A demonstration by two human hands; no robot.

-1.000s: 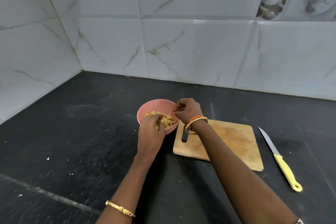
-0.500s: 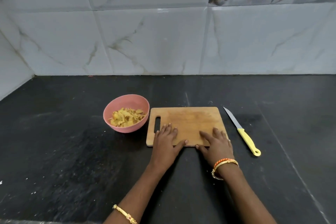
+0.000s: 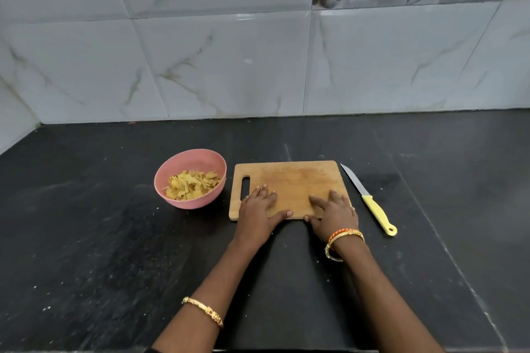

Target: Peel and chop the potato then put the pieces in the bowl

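A: Where are the potato pieces [image 3: 191, 187] sitting?
B: Inside the pink bowl [image 3: 175, 169], just left of the cutting board [image 3: 289, 178].
A: And the hands?
B: Left hand [image 3: 258, 206] and right hand [image 3: 334, 210] are lying flat on the board's near edge, fingers straight, gripping nothing. Knife [image 3: 370, 200] is lying just right of it.

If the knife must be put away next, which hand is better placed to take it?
Probably the right hand: it rests flat on the cutting board at the end beside the knife. The left hand lies nearer the bowl.

A home kitchen: black stone counter [image 3: 86, 238], marble-look wall tiles [image 3: 229, 66], cutting board [image 3: 292, 180], knife [image 3: 370, 200].
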